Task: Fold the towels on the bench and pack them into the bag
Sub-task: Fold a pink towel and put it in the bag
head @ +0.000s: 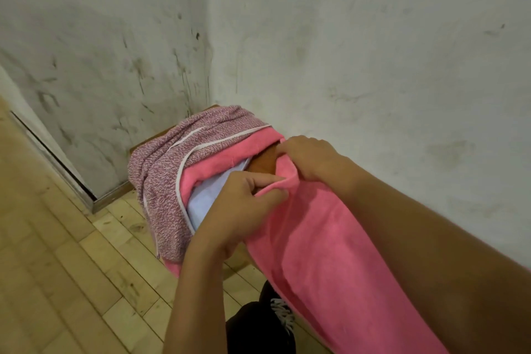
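A pink towel [324, 253] runs along the wooden bench [263, 162] toward me. My left hand [244, 204] pinches the towel's far edge near its left corner. My right hand [313, 158] grips the same edge at the right, close to the wall. Beyond my hands lies a heap of towels: a speckled purple-and-white towel [172, 175] with white trim on top, a pink layer under it and a white towel [209, 195] peeking out. No bag is in view.
The bench stands against a stained white wall [373, 52], its far end in the corner. Light wooden floor [57, 267] lies to the left. A dark shoe with white laces [275, 313] shows below the bench.
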Demonstrator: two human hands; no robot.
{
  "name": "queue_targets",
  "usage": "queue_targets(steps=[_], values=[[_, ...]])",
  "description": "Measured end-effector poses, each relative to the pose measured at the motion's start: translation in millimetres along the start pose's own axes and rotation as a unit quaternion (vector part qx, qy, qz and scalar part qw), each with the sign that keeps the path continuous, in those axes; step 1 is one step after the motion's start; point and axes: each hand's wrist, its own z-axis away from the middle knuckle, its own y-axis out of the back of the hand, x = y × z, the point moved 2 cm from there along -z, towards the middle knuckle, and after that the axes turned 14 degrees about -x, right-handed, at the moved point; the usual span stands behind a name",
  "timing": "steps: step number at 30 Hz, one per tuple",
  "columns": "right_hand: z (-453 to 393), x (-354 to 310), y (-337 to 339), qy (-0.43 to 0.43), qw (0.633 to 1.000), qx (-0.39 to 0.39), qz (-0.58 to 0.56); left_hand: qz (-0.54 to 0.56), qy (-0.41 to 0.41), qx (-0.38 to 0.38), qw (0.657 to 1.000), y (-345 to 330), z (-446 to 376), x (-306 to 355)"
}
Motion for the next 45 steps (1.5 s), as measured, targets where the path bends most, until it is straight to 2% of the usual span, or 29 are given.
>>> queue_targets(steps=[3,6,8,10,13,17,19,25,27,30,34,38,40,42,45], values=[[1.7,20.6,2.7,-0.06,0.997,0.029,-0.043,0.026,0.003,-0.022,0.999,3.7,2.7,3.8],[6.0,40.6,3.0,-0.1,0.985,0.041,-0.137,0.06,0.024,-0.068,0.996,4.2,6.1,7.9],[9.0,50.5,2.0,-0.107,0.964,0.057,-0.235,0.054,0.058,-0.096,0.992,2.7,7.0,6.8],[13.6,57.9,3.2,-0.098,0.929,0.086,-0.347,0.021,0.102,-0.098,0.99,2.4,7.2,3.1],[19.2,60.8,10.7,-0.082,0.893,0.139,-0.421,-0.021,0.165,-0.03,0.986,10.1,8.8,-2.7],[19.6,57.9,26.1,-0.04,0.896,0.168,-0.41,-0.034,0.173,0.106,0.979,26.0,11.5,-8.3],[12.9,57.7,31.4,-0.03,0.892,0.157,-0.423,-0.049,0.16,0.165,0.972,33.6,11.3,-13.9],[-2.9,41.1,36.9,-0.013,0.823,0.101,-0.558,-0.13,0.125,0.303,0.936,42.6,15.5,-20.1],[-6.0,31.0,38.2,-0.001,0.783,0.082,-0.617,-0.137,0.11,0.359,0.917,44.3,17.7,-20.0],[-16.8,18.5,40.7,0.017,0.7,0.067,-0.711,-0.145,0.082,0.408,0.898,45.2,20.2,-18.4],[-31.1,5.3,49.4,0.064,0.633,0.075,-0.768,-0.159,0.032,0.45,0.878,48.3,19.1,-14.6],[-37.2,-0.8,65.3,0.135,0.545,0.097,-0.822,-0.157,-0.038,0.519,0.839,51.0,21.1,-7.7],[-31.9,0.5,71.9,0.154,0.513,0.107,-0.838,-0.167,-0.067,0.531,0.828,47.3,22.2,-1.6],[-19.2,4.5,74.9,0.16,0.51,0.108,-0.838,-0.148,-0.107,0.518,0.836,41.2,21.5,6.2],[3.6,25.5,70.5,0.113,0.548,0.121,-0.82,-0.076,-0.157,0.412,0.894,27.0,18.2,22.0]])
